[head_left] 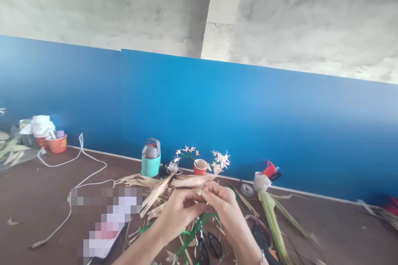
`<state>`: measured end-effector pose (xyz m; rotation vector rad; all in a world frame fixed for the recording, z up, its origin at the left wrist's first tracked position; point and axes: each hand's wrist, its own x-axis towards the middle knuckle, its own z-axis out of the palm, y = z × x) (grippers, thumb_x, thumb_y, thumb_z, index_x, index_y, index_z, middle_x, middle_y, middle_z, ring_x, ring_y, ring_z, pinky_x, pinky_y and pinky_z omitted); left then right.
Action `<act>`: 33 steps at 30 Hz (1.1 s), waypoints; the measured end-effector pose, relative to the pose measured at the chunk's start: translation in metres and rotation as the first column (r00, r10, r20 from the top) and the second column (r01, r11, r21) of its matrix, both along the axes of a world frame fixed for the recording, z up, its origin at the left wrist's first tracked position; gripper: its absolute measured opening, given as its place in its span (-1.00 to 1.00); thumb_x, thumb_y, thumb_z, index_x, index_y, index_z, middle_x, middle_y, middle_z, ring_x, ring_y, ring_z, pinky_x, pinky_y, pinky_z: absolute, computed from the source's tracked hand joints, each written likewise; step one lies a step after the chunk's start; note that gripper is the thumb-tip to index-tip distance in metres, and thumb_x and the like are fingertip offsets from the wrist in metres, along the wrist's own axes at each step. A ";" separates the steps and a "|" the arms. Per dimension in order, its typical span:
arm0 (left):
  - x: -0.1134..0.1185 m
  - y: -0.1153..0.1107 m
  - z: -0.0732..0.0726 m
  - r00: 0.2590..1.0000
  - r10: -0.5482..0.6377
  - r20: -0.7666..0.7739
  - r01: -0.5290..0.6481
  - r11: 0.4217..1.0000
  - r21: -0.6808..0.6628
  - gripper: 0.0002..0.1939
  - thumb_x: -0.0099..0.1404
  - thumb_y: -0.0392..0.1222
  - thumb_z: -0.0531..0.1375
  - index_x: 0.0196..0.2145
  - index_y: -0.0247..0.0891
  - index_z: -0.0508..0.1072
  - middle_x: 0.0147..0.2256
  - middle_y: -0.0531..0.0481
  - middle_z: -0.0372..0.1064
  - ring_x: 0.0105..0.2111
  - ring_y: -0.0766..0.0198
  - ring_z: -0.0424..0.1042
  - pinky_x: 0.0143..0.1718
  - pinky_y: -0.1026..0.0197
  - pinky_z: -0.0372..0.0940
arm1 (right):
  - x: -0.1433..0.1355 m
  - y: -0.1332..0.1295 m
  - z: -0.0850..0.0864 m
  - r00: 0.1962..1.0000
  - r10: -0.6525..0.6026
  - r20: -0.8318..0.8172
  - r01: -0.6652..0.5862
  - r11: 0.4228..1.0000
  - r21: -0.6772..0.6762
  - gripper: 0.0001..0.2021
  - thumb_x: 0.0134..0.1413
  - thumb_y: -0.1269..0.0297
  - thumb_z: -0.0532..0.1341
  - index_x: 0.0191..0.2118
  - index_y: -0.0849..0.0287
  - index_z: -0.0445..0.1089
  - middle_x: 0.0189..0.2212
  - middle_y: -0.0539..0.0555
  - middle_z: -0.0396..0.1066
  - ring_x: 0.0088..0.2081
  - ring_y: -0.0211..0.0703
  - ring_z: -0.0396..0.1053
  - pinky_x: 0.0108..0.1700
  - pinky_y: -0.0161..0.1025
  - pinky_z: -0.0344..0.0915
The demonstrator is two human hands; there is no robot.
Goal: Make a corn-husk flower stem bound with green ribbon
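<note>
Hands near red cup with flowers

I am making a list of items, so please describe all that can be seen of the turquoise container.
The turquoise container stands upright on the brown table, close to the blue partition. Its rounded body looks like plastic or coated metal. A grey lid sits on top, seemingly closed, with an arched handle. Dry pale husks lie before it; whether they touch it is unclear.

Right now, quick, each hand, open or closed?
Left hand: fingers curled, hold unclear.
Right hand: closed in a pinch, apparently on a small pale piece.
</note>
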<state>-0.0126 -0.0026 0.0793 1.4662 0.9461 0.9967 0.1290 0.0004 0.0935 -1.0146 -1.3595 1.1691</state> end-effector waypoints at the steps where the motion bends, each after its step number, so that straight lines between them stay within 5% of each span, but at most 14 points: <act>1: 0.000 0.000 0.000 1.000 -0.008 0.017 0.008 1.000 0.009 -0.74 0.11 -0.03 0.23 -0.47 -0.31 0.50 -0.68 0.15 0.19 -0.73 0.46 0.08 -0.70 0.34 -0.05 | -0.001 -0.001 0.002 1.000 0.006 0.012 -0.006 1.000 0.007 -0.74 -0.10 0.19 0.26 -0.62 0.23 0.27 -0.60 -0.06 0.15 -0.52 -0.32 0.06 -0.50 -0.35 0.00; 15: -0.009 -0.004 0.009 0.976 -0.201 0.088 0.196 0.979 0.060 -0.81 0.21 -0.16 0.16 -0.42 -0.31 0.52 -0.63 0.10 0.20 -0.65 0.42 0.15 -0.61 0.31 0.02 | 0.008 -0.005 0.008 0.985 0.169 -0.022 -0.167 0.983 0.072 -0.73 -0.10 0.13 0.30 -0.55 0.24 0.38 -0.38 0.03 0.26 -0.48 -0.32 0.14 -0.47 -0.36 0.10; 27: -0.010 -0.004 0.014 0.988 -0.154 -0.013 0.155 0.986 0.057 -0.76 0.17 -0.22 0.14 -0.61 -0.32 0.41 -0.68 0.12 0.16 -0.66 0.44 0.06 -0.60 0.30 -0.06 | 0.008 -0.003 0.002 0.970 0.231 -0.073 -0.222 0.968 0.117 -0.81 -0.08 0.16 0.32 -0.39 0.19 0.48 -0.40 0.04 0.31 -0.38 -0.22 0.25 -0.36 -0.31 0.18; 33: -0.012 -0.004 0.013 0.987 -0.162 -0.003 0.162 0.987 -0.007 -0.80 0.17 -0.19 0.16 -0.52 -0.34 0.48 -0.68 0.11 0.21 -0.67 0.43 0.15 -0.63 0.33 -0.02 | 0.009 -0.004 0.002 0.965 0.257 -0.059 -0.249 0.962 0.113 -0.82 -0.06 0.17 0.31 -0.38 0.20 0.49 -0.39 0.05 0.30 -0.42 -0.26 0.23 -0.42 -0.33 0.16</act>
